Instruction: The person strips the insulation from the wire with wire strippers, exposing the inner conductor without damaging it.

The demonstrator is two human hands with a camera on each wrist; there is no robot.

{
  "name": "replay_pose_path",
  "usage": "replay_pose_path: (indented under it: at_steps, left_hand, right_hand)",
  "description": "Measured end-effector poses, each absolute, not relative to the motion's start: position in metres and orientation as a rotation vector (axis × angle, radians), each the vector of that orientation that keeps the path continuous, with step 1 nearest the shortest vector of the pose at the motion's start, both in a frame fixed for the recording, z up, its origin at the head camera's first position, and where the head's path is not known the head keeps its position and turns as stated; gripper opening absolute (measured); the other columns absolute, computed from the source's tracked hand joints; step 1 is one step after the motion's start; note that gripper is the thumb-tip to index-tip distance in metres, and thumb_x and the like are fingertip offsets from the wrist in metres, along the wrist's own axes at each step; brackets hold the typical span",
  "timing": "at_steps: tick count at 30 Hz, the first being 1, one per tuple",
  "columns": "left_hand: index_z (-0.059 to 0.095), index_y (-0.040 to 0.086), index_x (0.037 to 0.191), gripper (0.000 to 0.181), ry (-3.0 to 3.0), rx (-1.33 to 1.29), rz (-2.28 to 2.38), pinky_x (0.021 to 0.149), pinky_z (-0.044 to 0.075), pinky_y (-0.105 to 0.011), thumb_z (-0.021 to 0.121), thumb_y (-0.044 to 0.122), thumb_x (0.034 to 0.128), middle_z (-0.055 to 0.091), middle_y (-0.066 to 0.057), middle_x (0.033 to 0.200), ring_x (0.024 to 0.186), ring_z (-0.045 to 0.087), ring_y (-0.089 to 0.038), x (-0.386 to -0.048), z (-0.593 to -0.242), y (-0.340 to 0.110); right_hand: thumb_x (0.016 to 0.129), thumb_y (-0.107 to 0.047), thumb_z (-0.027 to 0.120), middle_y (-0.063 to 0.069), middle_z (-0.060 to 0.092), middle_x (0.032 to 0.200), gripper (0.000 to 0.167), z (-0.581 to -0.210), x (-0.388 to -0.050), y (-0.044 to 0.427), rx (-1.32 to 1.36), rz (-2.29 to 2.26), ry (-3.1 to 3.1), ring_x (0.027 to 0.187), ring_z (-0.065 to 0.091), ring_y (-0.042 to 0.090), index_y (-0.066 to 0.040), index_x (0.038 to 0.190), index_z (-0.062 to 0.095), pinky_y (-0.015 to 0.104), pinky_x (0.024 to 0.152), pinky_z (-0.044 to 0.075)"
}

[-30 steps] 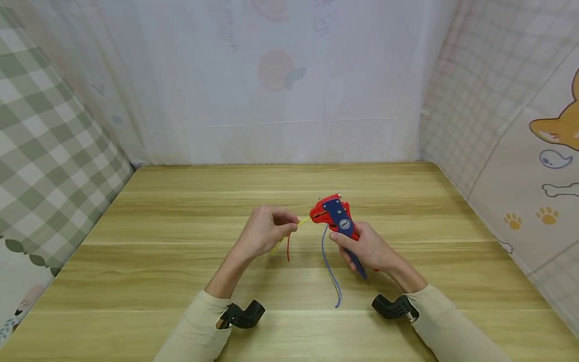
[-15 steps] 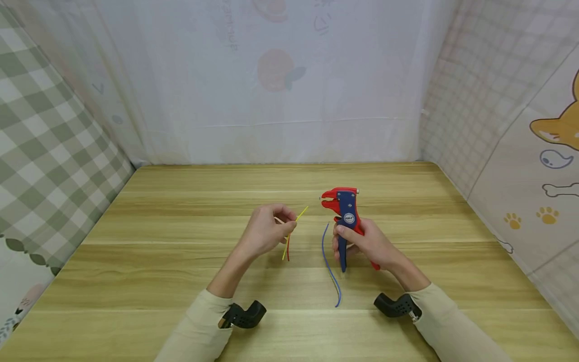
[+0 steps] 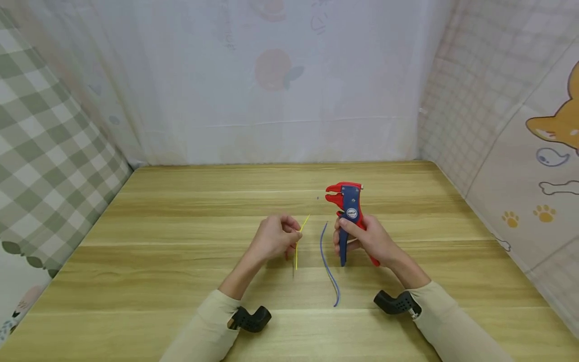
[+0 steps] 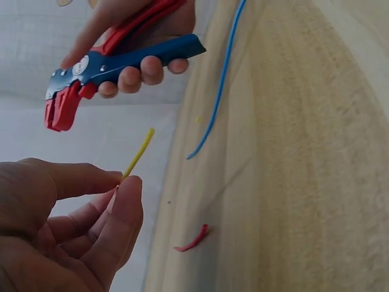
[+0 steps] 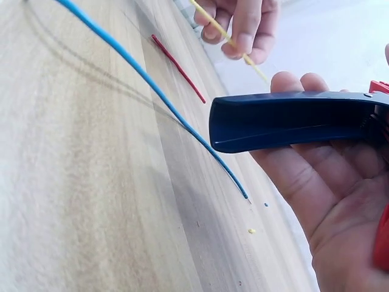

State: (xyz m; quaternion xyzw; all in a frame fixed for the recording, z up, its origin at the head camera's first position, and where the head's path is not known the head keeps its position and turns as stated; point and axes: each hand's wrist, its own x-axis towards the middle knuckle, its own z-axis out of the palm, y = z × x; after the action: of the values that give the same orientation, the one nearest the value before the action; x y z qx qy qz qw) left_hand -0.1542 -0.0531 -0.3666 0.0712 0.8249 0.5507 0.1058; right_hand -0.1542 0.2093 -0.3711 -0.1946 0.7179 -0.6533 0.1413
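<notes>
My left hand (image 3: 277, 236) pinches a yellow wire (image 3: 296, 256) between thumb and index finger; it sticks out above and below the fingertips. In the left wrist view the upper end of the yellow wire (image 4: 140, 152) points toward the tool. My right hand (image 3: 368, 237) grips a red and blue wire stripper (image 3: 351, 198), its nose facing left and its handles spread apart. Wire and stripper are apart. On the table below my left hand lies a short red wire (image 5: 178, 68), partly hidden in the head view. A curved blue wire (image 3: 327, 269) lies between the hands.
Small bits lie on the wooden table (image 3: 181, 281): a blue bit (image 3: 318, 198) beyond the hands and a yellow bit (image 5: 251, 231) near the blue wire's end. A white curtain (image 3: 203, 100) closes the back, with patterned cloth (image 3: 488, 125) along the right side.
The yellow wire came out of the stripper's nose. My right hand moved the stripper away and turned it more upright. My left hand shifted slightly right and nearer, still pinching the wire.
</notes>
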Motion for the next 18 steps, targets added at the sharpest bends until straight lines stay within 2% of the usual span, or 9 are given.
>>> replay_pose_path:
  at_steps: [9, 18]
  left_hand:
    - [0.066, 0.001, 0.094, 0.008, 2.448, 0.171, 1.589, 0.051, 0.057, -0.027, 0.073, -0.001, 0.0927, 0.067, -0.005, 0.077, 0.053, 0.065, -0.012, -0.161, -0.377, -0.043]
    - [0.062, 0.002, 0.089, 0.014, 2.466, 0.145, 1.554, 0.051, 0.059, -0.026, 0.074, -0.004, 0.0923, 0.063, -0.004, 0.076, 0.05, 0.062, -0.011, -0.163, -0.382, -0.034]
  right_hand:
    - [0.114, -0.024, 0.047, 0.002, 0.072, 0.088, 0.039, -0.371, -0.154, 0.209, -0.544, -1.868, 2.09, 0.078, 0.077, 0.022, 0.016, 0.117, 0.048, 0.042, 0.076, 0.067]
    - [0.114, -0.023, 0.048, 0.003, 0.072, 0.088, 0.041, -0.37, -0.154, 0.207, -0.566, -1.864, 2.075, 0.079, 0.077, 0.026, 0.018, 0.118, 0.048, 0.044, 0.076, 0.067]
